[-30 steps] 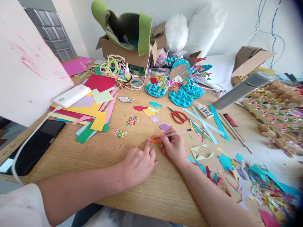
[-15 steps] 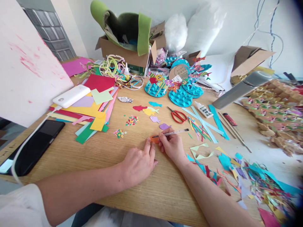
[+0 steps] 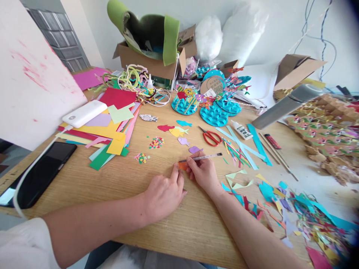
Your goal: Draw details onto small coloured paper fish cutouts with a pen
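Note:
My right hand (image 3: 202,170) is closed round a slim pen (image 3: 209,156), its tip on a small orange paper cutout (image 3: 183,164). My left hand (image 3: 165,192) presses that cutout flat on the table with its forefinger, the other fingers curled in. Just beyond lie a purple paper piece (image 3: 195,149) and a lilac paper fish (image 3: 183,141). Farther off are yellow (image 3: 176,132), red (image 3: 166,127) and blue (image 3: 184,123) paper fish and a grey patterned one (image 3: 148,118). Part of the orange cutout is hidden by my fingers.
Red-handled scissors (image 3: 211,138), a glue bottle (image 3: 241,130) and paper strips (image 3: 238,149) lie to the right. Paper scraps (image 3: 303,209) spread near my right forearm. Coloured paper (image 3: 117,98), a power bank (image 3: 84,113) and a phone (image 3: 39,175) are left. A grey flask (image 3: 280,108) lies back right.
The pen has shifted very slightly left with my right hand over the orange cutout. My left hand stays in place.

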A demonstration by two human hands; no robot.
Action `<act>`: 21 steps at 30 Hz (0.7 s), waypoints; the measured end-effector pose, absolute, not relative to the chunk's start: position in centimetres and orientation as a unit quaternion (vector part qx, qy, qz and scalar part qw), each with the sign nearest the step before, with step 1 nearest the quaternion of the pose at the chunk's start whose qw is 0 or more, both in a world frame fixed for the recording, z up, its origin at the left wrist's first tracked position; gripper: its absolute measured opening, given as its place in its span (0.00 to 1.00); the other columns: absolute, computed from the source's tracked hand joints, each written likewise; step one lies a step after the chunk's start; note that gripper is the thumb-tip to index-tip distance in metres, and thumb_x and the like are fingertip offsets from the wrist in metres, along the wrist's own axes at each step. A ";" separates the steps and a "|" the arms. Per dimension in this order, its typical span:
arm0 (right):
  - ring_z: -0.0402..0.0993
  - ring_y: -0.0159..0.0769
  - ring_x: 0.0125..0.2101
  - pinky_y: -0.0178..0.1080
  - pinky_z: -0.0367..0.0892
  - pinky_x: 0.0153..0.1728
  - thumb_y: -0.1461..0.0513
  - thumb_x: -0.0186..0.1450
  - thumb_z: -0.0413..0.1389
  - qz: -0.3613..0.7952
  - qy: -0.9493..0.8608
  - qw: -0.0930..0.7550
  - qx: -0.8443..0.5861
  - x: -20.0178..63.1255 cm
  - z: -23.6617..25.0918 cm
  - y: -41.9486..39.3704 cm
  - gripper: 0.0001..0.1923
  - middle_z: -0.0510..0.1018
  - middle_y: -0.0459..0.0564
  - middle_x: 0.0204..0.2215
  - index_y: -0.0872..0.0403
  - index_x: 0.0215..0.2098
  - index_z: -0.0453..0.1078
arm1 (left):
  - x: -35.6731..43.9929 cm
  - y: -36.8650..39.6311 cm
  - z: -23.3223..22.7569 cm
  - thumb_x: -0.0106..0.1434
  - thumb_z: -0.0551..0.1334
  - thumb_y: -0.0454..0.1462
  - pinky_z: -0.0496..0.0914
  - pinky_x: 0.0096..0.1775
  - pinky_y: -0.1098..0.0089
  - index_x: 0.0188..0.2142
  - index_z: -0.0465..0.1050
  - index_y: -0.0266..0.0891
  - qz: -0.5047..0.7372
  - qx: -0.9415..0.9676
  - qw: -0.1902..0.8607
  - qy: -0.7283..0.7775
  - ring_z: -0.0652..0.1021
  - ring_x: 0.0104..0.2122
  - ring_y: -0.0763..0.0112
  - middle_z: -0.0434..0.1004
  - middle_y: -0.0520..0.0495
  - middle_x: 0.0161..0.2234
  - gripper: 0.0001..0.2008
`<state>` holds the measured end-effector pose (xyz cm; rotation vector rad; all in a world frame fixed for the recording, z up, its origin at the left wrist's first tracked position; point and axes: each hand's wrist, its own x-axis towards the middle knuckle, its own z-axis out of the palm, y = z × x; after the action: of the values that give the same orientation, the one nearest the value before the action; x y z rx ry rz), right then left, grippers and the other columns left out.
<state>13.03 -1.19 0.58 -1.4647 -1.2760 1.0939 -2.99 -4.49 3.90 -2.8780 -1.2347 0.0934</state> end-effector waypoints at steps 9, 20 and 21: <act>0.63 0.27 0.10 0.29 0.57 0.11 0.50 0.62 0.56 0.444 -0.510 0.442 -0.589 13.0 0.7 -1.2 0.15 0.71 0.40 0.16 0.52 0.31 0.61 | -2.9 -4.4 3.7 0.67 0.54 0.44 0.74 0.30 0.62 0.56 0.65 0.26 0.026 -0.920 0.010 -0.391 0.81 0.31 0.58 0.61 0.23 0.58 0.25; 0.63 0.27 0.10 0.28 0.57 0.11 0.52 0.63 0.55 0.435 -0.517 0.442 -0.590 13.0 0.6 -1.2 0.13 0.71 0.41 0.15 0.52 0.30 0.62 | -2.9 -4.5 3.6 0.67 0.54 0.44 0.74 0.29 0.61 0.56 0.65 0.27 0.021 -0.918 0.007 -0.396 0.81 0.31 0.58 0.62 0.24 0.58 0.25; 0.63 0.27 0.11 0.28 0.57 0.11 0.52 0.63 0.55 0.435 -0.518 0.443 -0.589 13.0 0.6 -1.2 0.13 0.71 0.41 0.16 0.52 0.30 0.62 | -2.9 -4.5 3.6 0.67 0.54 0.44 0.74 0.29 0.62 0.56 0.65 0.27 0.022 -0.918 0.007 -0.396 0.81 0.31 0.58 0.62 0.24 0.58 0.25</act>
<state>13.01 -1.19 0.57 -1.4601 -1.2839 1.0784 -2.93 -4.51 3.61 -2.8712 -1.2397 0.0693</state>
